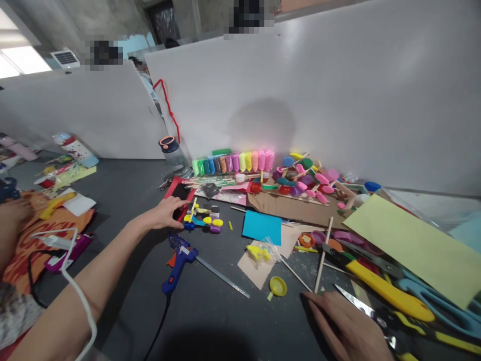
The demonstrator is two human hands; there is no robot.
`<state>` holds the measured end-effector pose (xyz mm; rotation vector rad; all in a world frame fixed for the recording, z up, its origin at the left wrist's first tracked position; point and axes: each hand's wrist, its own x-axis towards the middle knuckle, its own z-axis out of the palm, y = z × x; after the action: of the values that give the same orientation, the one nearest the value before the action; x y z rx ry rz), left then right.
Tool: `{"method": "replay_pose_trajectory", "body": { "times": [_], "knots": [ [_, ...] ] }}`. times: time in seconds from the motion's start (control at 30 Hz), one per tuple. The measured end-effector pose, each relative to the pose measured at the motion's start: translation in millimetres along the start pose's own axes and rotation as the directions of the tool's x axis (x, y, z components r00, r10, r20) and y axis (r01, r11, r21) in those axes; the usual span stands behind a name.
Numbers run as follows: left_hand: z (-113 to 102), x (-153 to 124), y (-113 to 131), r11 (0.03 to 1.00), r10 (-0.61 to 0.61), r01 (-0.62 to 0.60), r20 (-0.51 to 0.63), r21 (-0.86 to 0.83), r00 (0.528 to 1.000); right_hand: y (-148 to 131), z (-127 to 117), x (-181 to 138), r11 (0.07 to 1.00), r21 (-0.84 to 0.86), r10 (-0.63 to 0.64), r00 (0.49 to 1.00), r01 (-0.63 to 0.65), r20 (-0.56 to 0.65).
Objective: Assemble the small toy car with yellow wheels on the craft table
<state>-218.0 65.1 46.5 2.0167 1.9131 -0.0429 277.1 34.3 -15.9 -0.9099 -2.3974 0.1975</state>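
Observation:
My left hand reaches out over the table, thumb and forefinger apart, with nothing gripped between them. Just beyond its fingertips is a small craft piece made of yellow, blue, purple and black parts. A blue hot glue gun lies below that hand, a clear glue stick jutting from its back. At the lower right my right hand rests low on the table with its fingers stretched out. Its fingertips are close to the ends of thin wooden sticks. Scissors lie beside it.
A yellow cutter, blue scissors and a pale yellow sheet crowd the right. Clay packets, a bottle and cardboard line the board. Blue paper and a yellow cap lie centrally. Another person's hand is at left.

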Motion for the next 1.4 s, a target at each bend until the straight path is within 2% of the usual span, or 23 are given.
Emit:
{"method": "replay_pose_trajectory", "body": {
  "times": [0.2,0.5,1.07,1.4],
  "knots": [
    [7,4,3,0.999,0.040,-0.040,-0.009,0.034,0.999,-1,0,1,1.000,-0.013,-0.005,1.000,0.005,-0.020],
    [18,7,2,0.998,0.053,-0.049,-0.090,0.042,0.995,-1,-2,3,1.000,0.007,0.001,1.000,-0.001,-0.009],
    [23,32,15,0.996,-0.069,0.080,-0.221,0.041,0.973,-1,-2,3,1.000,-0.007,0.000,1.000,0.000,-0.014],
    [33,10,25,0.991,-0.130,0.112,-0.345,-0.073,0.930,-2,-3,6,1.000,0.026,0.004,1.000,-0.003,-0.017]
  ]
}}
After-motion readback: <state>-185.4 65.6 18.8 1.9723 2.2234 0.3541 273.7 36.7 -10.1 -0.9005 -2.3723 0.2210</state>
